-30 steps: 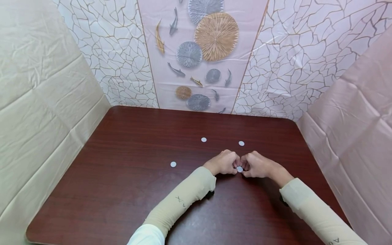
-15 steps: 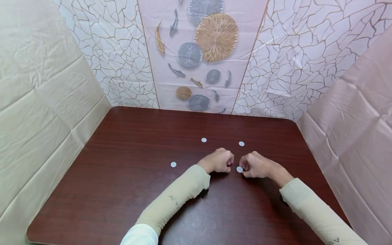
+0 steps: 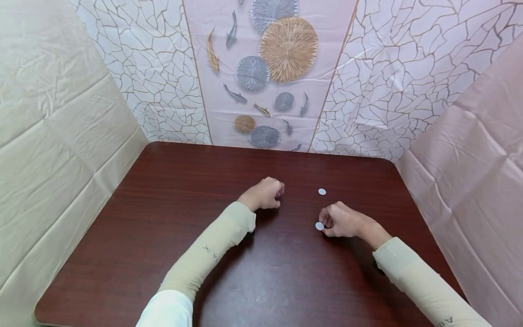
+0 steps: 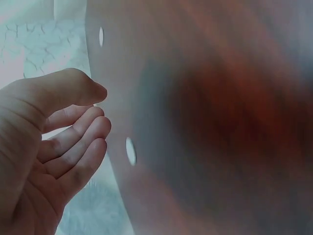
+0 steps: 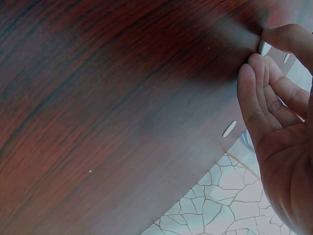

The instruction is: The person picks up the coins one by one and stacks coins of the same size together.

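Small flat white discs are spread over the table. My right hand [image 3: 343, 220] pinches one white disc [image 3: 320, 225] at its edge; in the right wrist view this disc [image 5: 264, 47] shows between thumb tip and fingertips, right at the wood. My left hand [image 3: 266, 193] is further left and back, over the spot where another disc was visible. Nothing lies between its bent fingers and thumb in the left wrist view, where a disc [image 4: 131, 151] appears past the fingertips. Behind my right hand lies one more disc [image 3: 322, 191].
The dark red-brown wooden table [image 3: 163, 240] has rounded corners. A patterned cloth [image 3: 261, 104] hangs along its back edge, with plain pale cloths at the left [image 3: 61, 136] and right [image 3: 461, 150]. My left sleeve [image 3: 212, 247] covers the spot of the leftmost disc.
My left hand has left the disc that both hands were at and moved left and back, covering two other discs from the head view. My right hand has stayed in place.
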The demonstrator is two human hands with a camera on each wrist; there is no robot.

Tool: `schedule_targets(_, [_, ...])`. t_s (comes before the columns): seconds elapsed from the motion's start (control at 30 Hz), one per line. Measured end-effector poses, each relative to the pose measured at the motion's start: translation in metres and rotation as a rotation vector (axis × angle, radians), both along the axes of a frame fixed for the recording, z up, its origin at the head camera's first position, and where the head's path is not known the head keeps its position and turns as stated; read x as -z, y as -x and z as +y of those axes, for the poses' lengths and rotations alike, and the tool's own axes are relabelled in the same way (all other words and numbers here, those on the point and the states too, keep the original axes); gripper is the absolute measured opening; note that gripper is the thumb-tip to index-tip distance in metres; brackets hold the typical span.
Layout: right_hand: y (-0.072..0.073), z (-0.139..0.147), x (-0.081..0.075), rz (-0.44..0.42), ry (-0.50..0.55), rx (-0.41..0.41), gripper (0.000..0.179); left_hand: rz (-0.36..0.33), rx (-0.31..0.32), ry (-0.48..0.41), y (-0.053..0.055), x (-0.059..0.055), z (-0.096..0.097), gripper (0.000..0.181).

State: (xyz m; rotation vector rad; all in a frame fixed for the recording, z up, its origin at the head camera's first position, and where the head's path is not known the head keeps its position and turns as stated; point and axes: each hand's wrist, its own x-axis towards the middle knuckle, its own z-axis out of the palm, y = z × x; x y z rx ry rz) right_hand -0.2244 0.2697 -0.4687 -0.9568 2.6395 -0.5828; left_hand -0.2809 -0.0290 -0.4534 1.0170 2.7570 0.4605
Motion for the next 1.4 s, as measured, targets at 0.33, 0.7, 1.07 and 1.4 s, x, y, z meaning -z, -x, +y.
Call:
schedule_targets(0.33, [0.000, 0.001, 0.000, -0.003, -0.006, 0.011, 0.014, 0.001, -0.044, 0.086, 0.032, -0.008, -0.022, 0.021])
schedule_targets(0.7, [-0.002, 0.000, -0.003, -0.008, -0.001, 0.016, 0.014, -0.041, -0.085, 0.101, 0.050, -0.003, -0.026, 0.026])
schedule_targets(1.07, [-0.003, 0.000, 0.001, -0.014, -0.002, 0.012, 0.013, -0.061, -0.062, 0.137, 0.055, 0.005, -0.019, 0.018])
schedule_targets(1.4, [-0.002, 0.003, 0.000, -0.003, 0.005, 0.010, 0.014, -0.050, -0.048, 0.135, 0.055, 0.006, -0.009, 0.010])
